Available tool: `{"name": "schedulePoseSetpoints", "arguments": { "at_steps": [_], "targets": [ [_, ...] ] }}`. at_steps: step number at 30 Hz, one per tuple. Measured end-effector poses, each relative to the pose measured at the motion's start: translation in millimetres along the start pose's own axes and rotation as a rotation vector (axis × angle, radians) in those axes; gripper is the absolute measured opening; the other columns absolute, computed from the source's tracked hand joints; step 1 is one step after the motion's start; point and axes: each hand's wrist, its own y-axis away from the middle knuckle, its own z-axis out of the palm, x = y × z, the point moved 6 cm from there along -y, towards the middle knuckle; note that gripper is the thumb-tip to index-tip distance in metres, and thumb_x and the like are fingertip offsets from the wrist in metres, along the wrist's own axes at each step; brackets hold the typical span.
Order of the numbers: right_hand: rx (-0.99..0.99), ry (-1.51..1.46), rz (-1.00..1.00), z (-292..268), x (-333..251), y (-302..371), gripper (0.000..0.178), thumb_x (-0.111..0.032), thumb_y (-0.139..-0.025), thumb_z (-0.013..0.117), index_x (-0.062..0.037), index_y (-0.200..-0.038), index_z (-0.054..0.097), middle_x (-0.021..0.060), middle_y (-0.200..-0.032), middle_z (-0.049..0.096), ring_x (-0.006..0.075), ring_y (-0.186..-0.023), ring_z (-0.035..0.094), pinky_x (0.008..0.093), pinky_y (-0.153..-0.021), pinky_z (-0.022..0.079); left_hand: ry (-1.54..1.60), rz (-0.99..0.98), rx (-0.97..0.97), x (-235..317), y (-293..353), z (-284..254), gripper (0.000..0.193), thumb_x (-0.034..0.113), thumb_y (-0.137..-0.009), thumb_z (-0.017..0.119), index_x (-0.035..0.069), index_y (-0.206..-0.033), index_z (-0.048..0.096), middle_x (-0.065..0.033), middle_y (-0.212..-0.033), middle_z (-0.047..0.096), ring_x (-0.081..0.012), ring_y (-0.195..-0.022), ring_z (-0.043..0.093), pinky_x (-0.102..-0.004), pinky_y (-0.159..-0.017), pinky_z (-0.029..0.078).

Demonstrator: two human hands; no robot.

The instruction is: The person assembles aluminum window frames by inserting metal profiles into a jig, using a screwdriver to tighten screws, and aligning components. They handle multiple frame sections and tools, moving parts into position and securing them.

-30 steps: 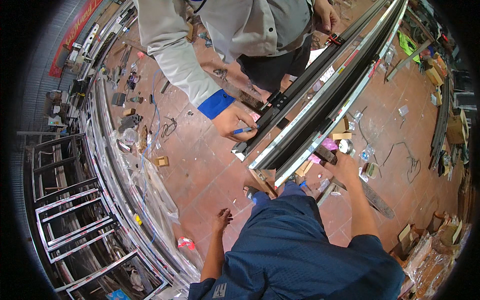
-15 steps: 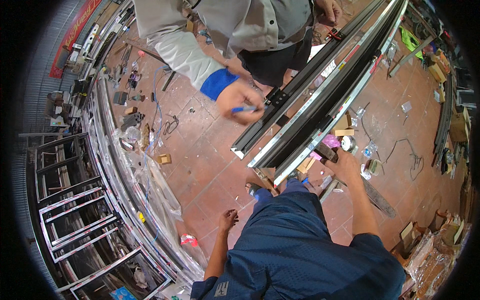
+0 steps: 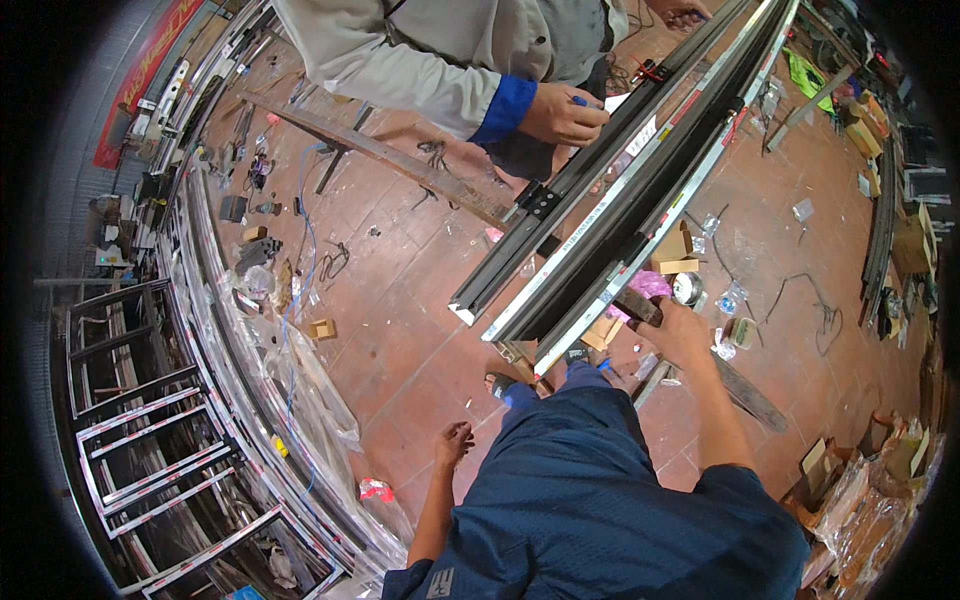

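Observation:
My right hand [image 3: 682, 333] is closed round a worn brownish bar [image 3: 752, 392], which looks like wood. The bar runs under the end of the long dark aluminium profiles [image 3: 590, 270] with white protective film strips. My left hand [image 3: 455, 443] hangs beside my body, fingers loosely curled and nothing visible in it. Across the profiles, a co-worker's hand [image 3: 562, 115] with a blue cuff holds a blue pen [image 3: 580, 101] above a separate dark rail [image 3: 500, 258]. A small black bracket [image 3: 540, 200] sits on that rail.
Stacked window frames [image 3: 150, 440] and long profiles line the left. A long rusty bar [image 3: 400, 165] extends left from the rail. Small cardboard boxes [image 3: 678, 266], a tape roll [image 3: 687, 289] and plastic scraps lie on the tiled floor. Wrapped material [image 3: 870, 505] stands at lower right.
The co-worker's hand with the pen has moved up and right along the rail, uncovering the bracket and the rusty bar. My view has shifted slightly; my hands keep nearly the same pose.

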Motion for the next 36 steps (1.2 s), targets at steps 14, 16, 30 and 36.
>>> {"name": "schedulePoseSetpoints", "arguments": {
  "at_steps": [14, 16, 30, 36],
  "targets": [
    [0.063, 0.005, -0.050, -1.7, 1.3, 1.1, 0.055, -0.049, -0.079, 0.077, -0.0008, -0.106, 0.070, 0.0240, -0.092, 0.074, 0.0410, -0.090, 0.073, 0.0509, -0.082, 0.056, -0.030, -0.027, -0.004, 3.4, 2.2, -0.6, 0.044, 0.037, -0.099, 0.070, 0.002, -0.125, 0.067, -0.0108, -0.092, 0.074, -0.0185, -0.074, 0.072, -0.0299, -0.059, 0.053],
    [0.048, 0.004, -0.040, -3.0, 0.2, 1.4, 0.055, -0.049, -0.079, 0.076, -0.0003, -0.106, 0.070, 0.0246, -0.092, 0.074, 0.0413, -0.090, 0.073, 0.0509, -0.082, 0.056, -0.036, -0.017, -0.002, 7.5, 4.6, 0.9, 0.044, 0.037, -0.099, 0.070, 0.001, -0.125, 0.067, -0.0110, -0.092, 0.075, -0.0185, -0.074, 0.073, -0.0298, -0.059, 0.053],
    [0.018, -0.026, -0.033, -6.5, -0.3, 1.3, 0.057, -0.049, -0.079, 0.075, -0.0013, -0.111, 0.070, 0.0252, -0.092, 0.074, 0.0425, -0.091, 0.072, 0.0511, -0.083, 0.057, -0.031, 0.012, -0.020, 20.3, -2.5, -0.1, 0.042, 0.036, -0.098, 0.072, 0.001, -0.123, 0.068, -0.0113, -0.092, 0.074, -0.0181, -0.074, 0.073, -0.0290, -0.058, 0.053],
    [0.008, -0.037, -0.038, -3.7, 2.4, -0.5, 0.058, -0.049, -0.079, 0.075, 0.0000, -0.109, 0.069, 0.0254, -0.093, 0.074, 0.0424, -0.092, 0.072, 0.0509, -0.084, 0.056, -0.014, 0.001, -0.021, 18.3, -8.8, 1.6, 0.041, 0.035, -0.098, 0.071, 0.002, -0.123, 0.068, -0.0107, -0.093, 0.074, -0.0184, -0.074, 0.073, -0.0293, -0.059, 0.053]
  ]
}}
